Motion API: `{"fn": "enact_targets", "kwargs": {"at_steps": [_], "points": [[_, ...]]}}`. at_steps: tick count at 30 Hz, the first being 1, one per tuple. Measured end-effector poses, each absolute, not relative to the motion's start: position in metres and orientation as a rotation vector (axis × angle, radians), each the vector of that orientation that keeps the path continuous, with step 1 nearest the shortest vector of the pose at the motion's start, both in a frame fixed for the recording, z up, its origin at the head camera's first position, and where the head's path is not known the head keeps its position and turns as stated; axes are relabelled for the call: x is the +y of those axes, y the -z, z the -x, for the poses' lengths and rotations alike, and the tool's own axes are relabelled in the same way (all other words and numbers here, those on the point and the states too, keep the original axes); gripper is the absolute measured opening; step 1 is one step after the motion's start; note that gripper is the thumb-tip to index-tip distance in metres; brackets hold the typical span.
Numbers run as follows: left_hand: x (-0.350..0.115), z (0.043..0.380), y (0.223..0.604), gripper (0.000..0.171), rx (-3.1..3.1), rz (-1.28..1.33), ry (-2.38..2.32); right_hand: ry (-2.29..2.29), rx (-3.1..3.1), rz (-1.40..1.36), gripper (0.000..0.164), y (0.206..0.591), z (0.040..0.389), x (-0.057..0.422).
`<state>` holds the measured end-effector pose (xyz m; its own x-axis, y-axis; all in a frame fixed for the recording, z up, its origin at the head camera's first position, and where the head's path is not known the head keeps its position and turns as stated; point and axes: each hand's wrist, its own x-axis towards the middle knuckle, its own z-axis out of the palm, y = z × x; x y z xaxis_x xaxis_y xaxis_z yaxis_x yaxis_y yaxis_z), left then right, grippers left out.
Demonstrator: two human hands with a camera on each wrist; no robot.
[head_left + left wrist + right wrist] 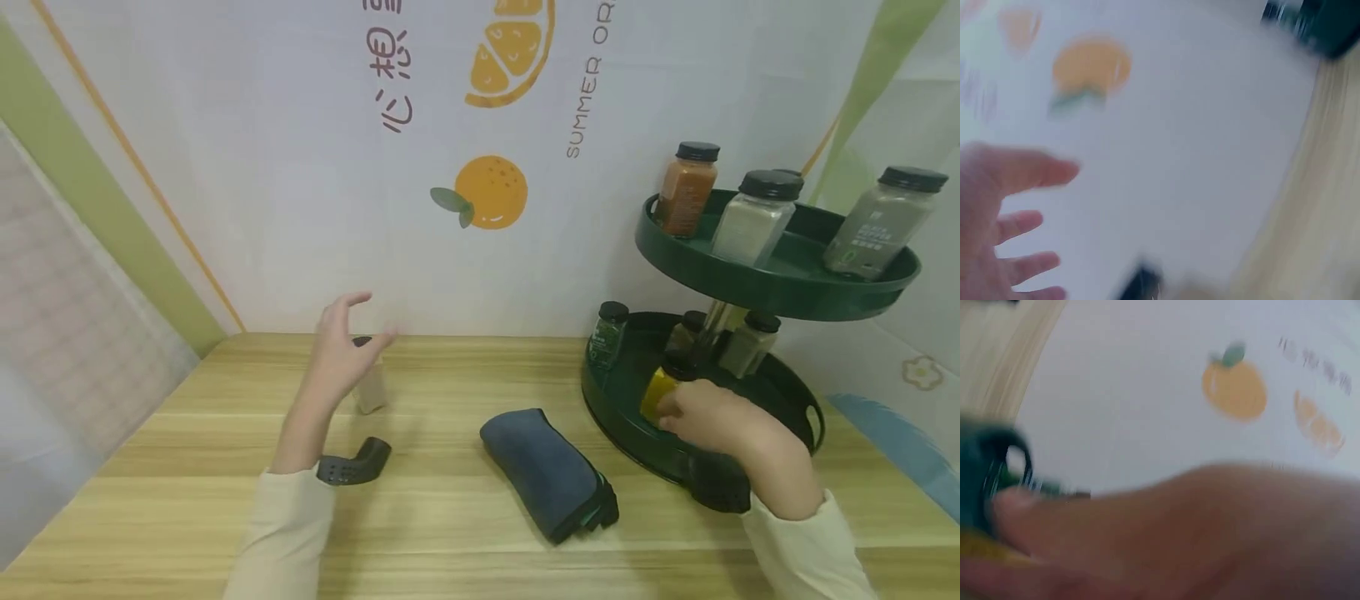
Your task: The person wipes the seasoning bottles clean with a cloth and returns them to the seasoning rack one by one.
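Note:
My left hand (341, 354) is raised over the table's left side, with thumb and fingers spread apart and nothing between them. Just behind it on the table stands a pale spice jar (371, 390) with a dark cap, partly hidden by the hand. In the left wrist view the same hand (997, 219) shows spread fingers. On the lower tier of a green two-tier rack (630, 425), my right hand (712, 414) holds a yellow spice jar (657, 392) with a black lid. The right wrist view shows yellow between the thumb and fingers, blurred.
A folded blue-grey cloth (543, 471) lies mid-table. A green-labelled jar (607, 337) and other jars stand on the lower tier. The upper tier (780, 287) holds several jars, including an orange-brown one (684, 196). A printed curtain (300, 208) hangs behind the table.

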<state>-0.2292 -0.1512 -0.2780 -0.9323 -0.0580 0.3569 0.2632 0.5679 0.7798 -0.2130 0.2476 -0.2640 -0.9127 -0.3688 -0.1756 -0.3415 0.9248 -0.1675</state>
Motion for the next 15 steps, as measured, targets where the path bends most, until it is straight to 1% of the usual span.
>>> {"fn": "enact_targets", "kwargs": {"at_steps": [3, 5, 6, 7, 9, 12, 15], "points": [[-0.184, 0.232, 0.296, 0.089, -2.537, 0.100, 1.457, 0.284, 2.950, 0.683, 0.029, 0.266, 0.205, 0.217], [-0.198, 0.236, 0.311, 0.098, -2.569, 0.072, 1.579, 0.362, 2.935, 0.764, 0.034, 0.271, 0.199, 0.194], [-0.202, 0.238, 0.319, 0.100, -2.576, 0.062, 1.640, 0.390, 2.920, 0.801, 0.036, 0.276, 0.196, 0.182], [-0.205, 0.241, 0.327, 0.100, -2.573, 0.056, 1.696, 0.410, 2.902, 0.821, 0.038, 0.280, 0.193, 0.171], [-0.208, 0.246, 0.341, 0.095, -2.570, 0.076, 1.779, 0.407, 2.868, 0.839, 0.045, 0.291, 0.187, 0.154], [-0.206, 0.253, 0.358, 0.079, -2.583, 0.059, 1.834, 0.296, 2.857, 0.835, 0.064, 0.310, 0.183, 0.136], [-0.203, 0.256, 0.369, 0.072, -2.571, -0.009, 1.874, 0.204, 2.857, 0.785, 0.081, 0.323, 0.183, 0.128]]}}
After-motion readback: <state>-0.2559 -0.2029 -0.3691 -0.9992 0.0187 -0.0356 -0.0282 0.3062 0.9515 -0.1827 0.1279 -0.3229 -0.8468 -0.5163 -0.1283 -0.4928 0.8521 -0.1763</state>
